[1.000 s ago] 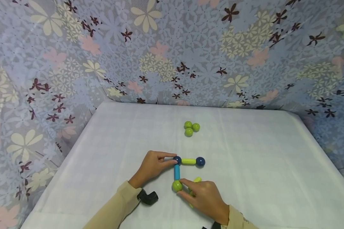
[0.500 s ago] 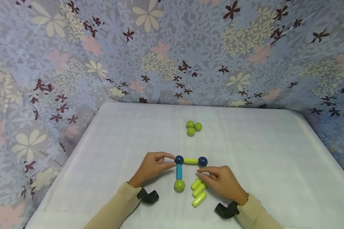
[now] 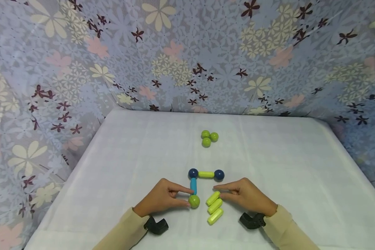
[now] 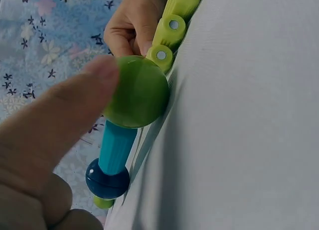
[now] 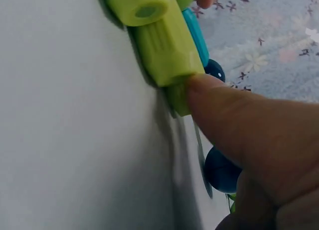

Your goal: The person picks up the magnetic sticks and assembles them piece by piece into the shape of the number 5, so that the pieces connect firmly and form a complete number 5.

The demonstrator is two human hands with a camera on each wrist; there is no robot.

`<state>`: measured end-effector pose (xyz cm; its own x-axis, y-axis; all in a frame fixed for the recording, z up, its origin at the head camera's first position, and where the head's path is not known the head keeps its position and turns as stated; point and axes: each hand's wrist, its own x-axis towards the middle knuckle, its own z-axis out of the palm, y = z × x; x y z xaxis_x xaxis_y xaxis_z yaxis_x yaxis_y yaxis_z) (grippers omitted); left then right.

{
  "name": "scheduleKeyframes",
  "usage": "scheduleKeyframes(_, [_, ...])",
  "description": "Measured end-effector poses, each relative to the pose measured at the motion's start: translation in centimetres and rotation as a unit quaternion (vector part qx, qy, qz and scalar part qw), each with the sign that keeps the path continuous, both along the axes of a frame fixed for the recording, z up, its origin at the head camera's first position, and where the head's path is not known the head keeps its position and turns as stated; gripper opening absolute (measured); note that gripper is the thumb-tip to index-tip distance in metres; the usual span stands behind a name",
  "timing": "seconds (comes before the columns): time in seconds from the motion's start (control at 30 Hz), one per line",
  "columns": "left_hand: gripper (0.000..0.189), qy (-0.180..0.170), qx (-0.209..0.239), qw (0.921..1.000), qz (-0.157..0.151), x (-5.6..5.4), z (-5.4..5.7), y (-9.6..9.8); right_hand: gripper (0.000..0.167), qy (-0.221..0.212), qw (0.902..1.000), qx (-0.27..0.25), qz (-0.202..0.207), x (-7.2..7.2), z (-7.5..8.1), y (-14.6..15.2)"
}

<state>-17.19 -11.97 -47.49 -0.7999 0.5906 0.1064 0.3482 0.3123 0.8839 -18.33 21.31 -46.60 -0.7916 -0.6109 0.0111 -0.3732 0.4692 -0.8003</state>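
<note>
My left hand (image 3: 164,198) has thumb and index finger spread at the left side of a green ball (image 3: 194,201), fingertips right at its edge. In the left wrist view the blurred thumb overlaps that ball (image 4: 139,95). A blue magnetic rod (image 3: 193,186) joins it to a dark blue ball (image 3: 193,173), from which a yellow-green rod (image 3: 206,174) runs to a second dark blue ball (image 3: 219,174). My right hand (image 3: 247,196) stays with thumb and index apart at the uppermost loose yellow-green rod (image 3: 213,198); its thumb tip overlaps that rod's end.
Two more loose yellow-green rods, the middle one (image 3: 215,206) and the nearest (image 3: 215,216), lie beside the first. Farther back, three green balls (image 3: 206,142) sit clustered on the white-covered table (image 3: 137,146). Floral cloth (image 3: 187,62) hangs behind.
My left hand has come down from the corner dark blue ball to the green ball. My right hand has moved from the green ball over to the loose rods.
</note>
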Motion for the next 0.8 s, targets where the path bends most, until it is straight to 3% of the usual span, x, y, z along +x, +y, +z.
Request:
scheduleKeyframes(0.33, [0.036, 0.025, -0.021, 0.9993, -0.016, -0.1, 0.0, 0.1, 0.026, 0.010, 0.9998, 0.013, -0.013, 0.4, -0.2, -0.4])
scheduleKeyframes(0.57, [0.033, 0.026, -0.026, 0.9993, -0.012, 0.1, 0.0, 0.0, 0.024, 0.020, 0.9985, 0.007, -0.050, 0.9, -0.5, -0.8])
scheduleKeyframes(0.8, [0.031, 0.013, -0.023, 0.9996, -0.011, 0.3, 0.1, 0.0, 0.024, -0.013, 0.9978, -0.010, -0.064, 2.0, -0.2, -1.2])
